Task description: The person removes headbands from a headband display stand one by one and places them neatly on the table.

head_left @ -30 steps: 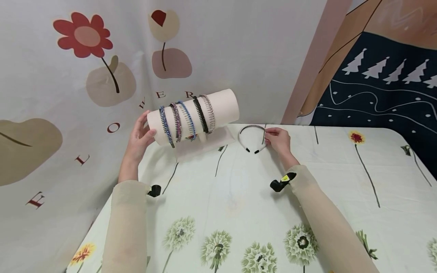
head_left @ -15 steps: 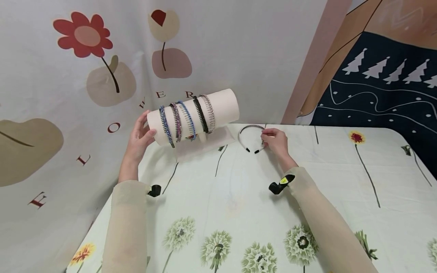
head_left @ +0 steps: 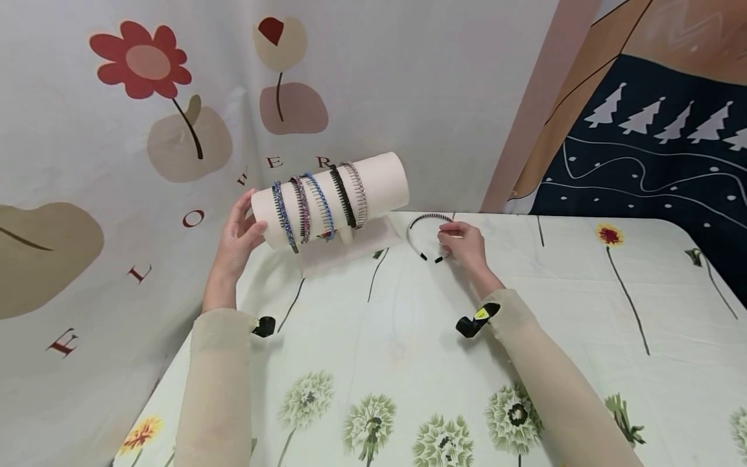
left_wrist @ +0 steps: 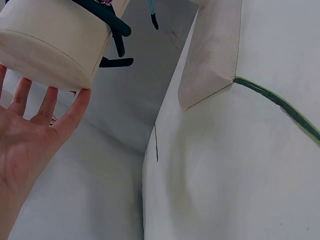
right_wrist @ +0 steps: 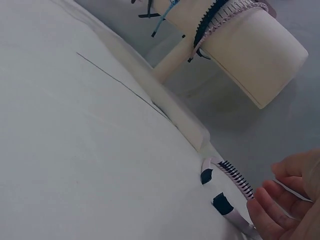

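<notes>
A headband stand with a padded cream cylinder [head_left: 382, 185] carries several toothed headbands [head_left: 318, 201] in blue, pink, black and grey. My left hand [head_left: 236, 233] rests its fingertips on the cylinder's left end; in the left wrist view its fingers [left_wrist: 75, 116] reach up straight against the rim. A loose headband [head_left: 413, 243], pale with dark teeth and black tips, lies on the table right of the stand. Over that headband's right side is my right hand [head_left: 467, 246]. Its fingers are loosely bent and cover part of the band in the right wrist view.
The stand's flat base [head_left: 356, 250] sits on the flowered tablecloth [head_left: 403, 337]. A hanging cloth with printed flowers [head_left: 408, 84] stands close behind the table. A dark cloth with white trees [head_left: 642, 155] hangs at the right.
My right hand has slid left over the loose headband, which stays where it was on the table. The left hand and the stand have not moved.
</notes>
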`<state>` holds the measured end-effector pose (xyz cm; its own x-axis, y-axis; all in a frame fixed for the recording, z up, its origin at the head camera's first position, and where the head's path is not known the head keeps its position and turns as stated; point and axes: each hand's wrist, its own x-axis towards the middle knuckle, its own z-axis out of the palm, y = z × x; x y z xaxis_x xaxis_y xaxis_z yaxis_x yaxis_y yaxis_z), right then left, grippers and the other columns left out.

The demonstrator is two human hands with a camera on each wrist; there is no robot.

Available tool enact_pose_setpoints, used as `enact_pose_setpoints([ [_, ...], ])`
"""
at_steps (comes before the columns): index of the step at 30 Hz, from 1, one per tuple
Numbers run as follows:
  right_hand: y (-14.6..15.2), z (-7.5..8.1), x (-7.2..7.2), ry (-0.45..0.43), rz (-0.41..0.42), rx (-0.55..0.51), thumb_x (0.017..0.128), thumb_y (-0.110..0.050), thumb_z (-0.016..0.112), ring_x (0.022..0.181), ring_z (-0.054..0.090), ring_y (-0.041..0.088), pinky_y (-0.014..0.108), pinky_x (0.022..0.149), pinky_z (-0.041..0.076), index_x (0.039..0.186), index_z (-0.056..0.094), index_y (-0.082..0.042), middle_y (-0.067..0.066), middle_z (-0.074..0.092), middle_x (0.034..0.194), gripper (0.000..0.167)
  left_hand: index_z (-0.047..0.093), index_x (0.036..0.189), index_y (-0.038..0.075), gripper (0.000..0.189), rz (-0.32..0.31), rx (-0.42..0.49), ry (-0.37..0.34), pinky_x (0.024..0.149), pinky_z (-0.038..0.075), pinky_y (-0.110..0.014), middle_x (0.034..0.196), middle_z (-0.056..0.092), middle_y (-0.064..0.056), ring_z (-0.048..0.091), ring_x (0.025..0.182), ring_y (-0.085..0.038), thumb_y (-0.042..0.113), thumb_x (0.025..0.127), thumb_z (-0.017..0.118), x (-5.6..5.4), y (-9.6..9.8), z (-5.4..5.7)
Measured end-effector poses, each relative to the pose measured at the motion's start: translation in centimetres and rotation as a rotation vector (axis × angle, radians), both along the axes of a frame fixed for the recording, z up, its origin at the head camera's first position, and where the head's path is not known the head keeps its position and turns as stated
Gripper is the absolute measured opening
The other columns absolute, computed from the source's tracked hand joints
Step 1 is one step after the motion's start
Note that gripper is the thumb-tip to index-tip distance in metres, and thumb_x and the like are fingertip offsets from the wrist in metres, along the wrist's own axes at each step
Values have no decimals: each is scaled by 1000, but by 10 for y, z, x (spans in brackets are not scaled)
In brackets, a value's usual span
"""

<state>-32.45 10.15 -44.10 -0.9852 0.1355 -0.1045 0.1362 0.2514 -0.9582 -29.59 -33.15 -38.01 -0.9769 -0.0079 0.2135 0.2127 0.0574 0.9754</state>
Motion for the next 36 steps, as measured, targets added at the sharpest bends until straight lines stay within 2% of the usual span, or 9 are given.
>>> enact_pose_setpoints([
  [3,-3,0,1,6,11,-6,95,-15,65,85,63,9,20,74,56,123,67,-3,13,67,115,31,35,153,36,65,0,-5,-6,90,52,-19,162,29,2,45,135,-15,15,97,62,0,0,0],
  [10,-7,1,3,13,20,1,95,-15,66,80,61,4,15,70,54,123,67,-2,14,68,115,31,35,153,36,65,6,-13,-15,90,52,-19,162,29,2,44,135,-16,15,97,62,-2,0,0],
  [16,-12,1,2,16,33,-22,94,-13,67,88,64,8,15,71,54,122,67,-2,14,69,116,30,35,153,37,65,12,-18,-21,90,52,-18,163,28,3,43,136,-17,15,97,62,-2,0,1],
  [24,-19,6,6,13,55,-23,94,-14,67,104,67,21,29,86,58,122,67,-3,16,69,121,30,34,153,38,66,17,-23,-29,89,51,-17,163,27,4,41,139,-19,16,97,62,-3,-1,0],
  [29,-24,9,9,27,65,-8,94,-15,67,104,66,20,27,85,58,121,67,-4,15,69,121,29,34,153,37,66,15,-29,-27,89,51,-17,163,27,4,41,138,-18,16,97,62,-2,-1,0],
  [36,-31,11,10,45,85,-6,94,-14,68,101,66,19,21,79,57,121,68,-2,15,70,119,30,34,153,39,66,20,-42,-32,94,50,-22,163,28,6,41,140,-19,18,97,63,-2,-1,1],
])
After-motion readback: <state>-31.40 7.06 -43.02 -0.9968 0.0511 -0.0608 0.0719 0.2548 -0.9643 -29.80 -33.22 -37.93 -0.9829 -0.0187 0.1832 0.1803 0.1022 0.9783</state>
